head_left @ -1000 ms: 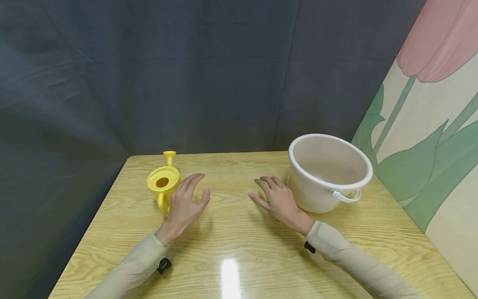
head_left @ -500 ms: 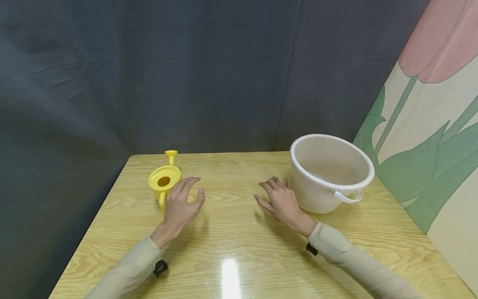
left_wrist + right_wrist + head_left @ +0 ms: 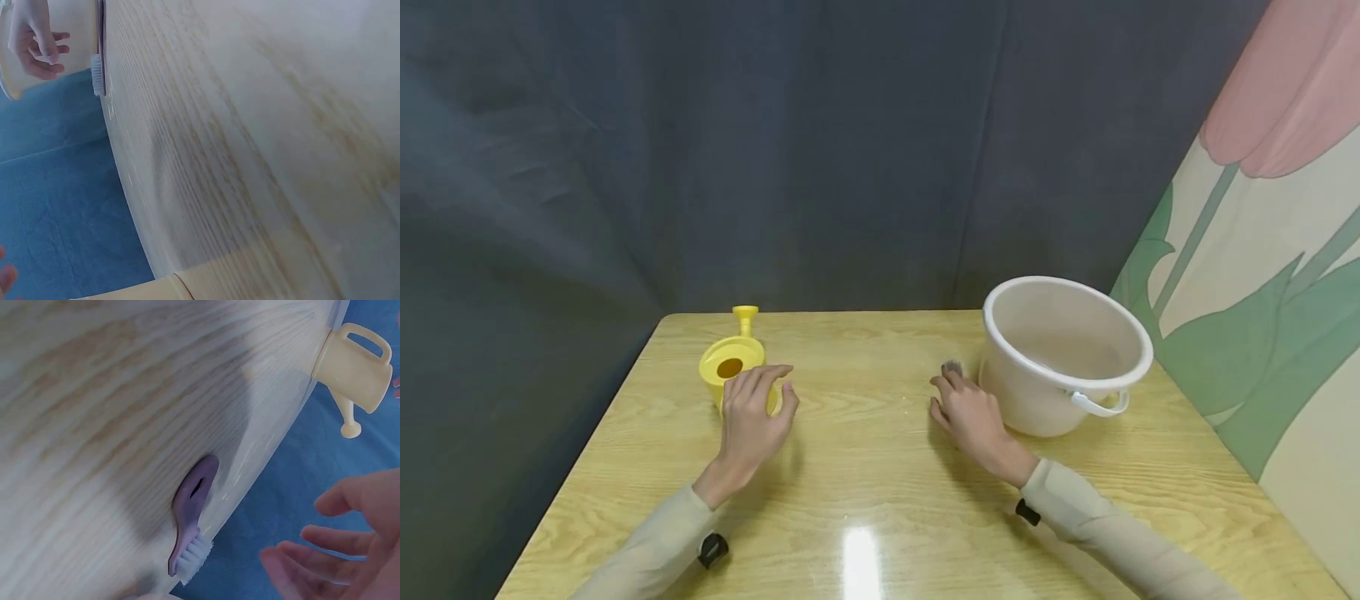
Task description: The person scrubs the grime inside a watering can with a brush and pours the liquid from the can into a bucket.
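Note:
In the head view my left hand is in front of the yellow watering can, thumb and fingers apart and nothing held, covering its handle. My right hand hovers beside the bucket, fingers loosely bent and holding nothing. Just past its fingertips show the grey bristles of a brush. The right wrist view shows that purple-handled brush lying on the table, with a gap between it and my right hand. Whether the left hand touches the can is unclear.
A white bucket with a white handle stands at the back right of the wooden table. Dark cloth hangs behind and left; a wall painted with tulips is at the right.
My left hand has moved left, further across the watering can. My right hand has shifted right and slightly nearer, uncovering the brush bristles. Can and bucket stay in place.

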### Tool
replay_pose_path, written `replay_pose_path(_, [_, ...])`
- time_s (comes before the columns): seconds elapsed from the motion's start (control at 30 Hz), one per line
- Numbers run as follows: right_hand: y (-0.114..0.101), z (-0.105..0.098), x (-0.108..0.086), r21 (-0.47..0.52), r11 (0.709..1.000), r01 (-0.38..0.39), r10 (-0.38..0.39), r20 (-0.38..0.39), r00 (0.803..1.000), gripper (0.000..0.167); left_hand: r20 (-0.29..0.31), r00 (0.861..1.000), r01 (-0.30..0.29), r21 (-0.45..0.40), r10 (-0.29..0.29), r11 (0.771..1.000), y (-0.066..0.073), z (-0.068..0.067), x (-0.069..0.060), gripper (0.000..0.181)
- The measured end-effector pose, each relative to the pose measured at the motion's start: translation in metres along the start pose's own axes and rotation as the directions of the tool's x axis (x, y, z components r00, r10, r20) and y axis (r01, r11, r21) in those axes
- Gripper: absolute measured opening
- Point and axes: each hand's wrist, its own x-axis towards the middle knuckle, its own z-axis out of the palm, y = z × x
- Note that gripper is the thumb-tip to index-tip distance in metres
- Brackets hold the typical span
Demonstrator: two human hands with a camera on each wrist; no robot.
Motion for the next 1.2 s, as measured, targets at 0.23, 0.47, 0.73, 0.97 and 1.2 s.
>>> replay_pose_path(0.23, [0.004, -0.003, -0.002, -0.017, 0.999, -0.035, 0.035, 0.012, 0.999, 0.016, -0.008, 1.000, 0.030, 0.017, -0.030, 0.999, -0.002, -0.001, 0.003, 0.021])
replay_pose_path(0.47, [0.006, -0.002, -0.007, -0.038, 0.998, -0.057, 0.059, 0.060, 0.996, 0.014, -0.012, 0.999, 0.053, 0.042, -0.053, 0.998, -0.004, -0.005, -0.001, 0.021])
replay_pose_path(0.73, [0.011, -0.001, -0.011, -0.084, 0.994, -0.064, 0.072, 0.097, 0.993, 0.020, -0.034, 0.996, 0.088, 0.044, -0.087, 0.995, -0.005, -0.014, 0.000, 0.022])
replay_pose_path(0.97, [0.011, 0.000, -0.016, -0.117, 0.990, -0.085, 0.104, 0.171, 0.980, 0.023, -0.065, 0.989, 0.136, 0.042, -0.133, 0.990, -0.008, -0.021, -0.003, 0.024])
replay_pose_path(1.2, [0.011, 0.002, -0.021, -0.087, 0.993, -0.085, 0.097, 0.139, 0.985, 0.025, -0.061, 0.982, 0.180, 0.060, -0.176, 0.982, -0.010, -0.028, -0.007, 0.024])
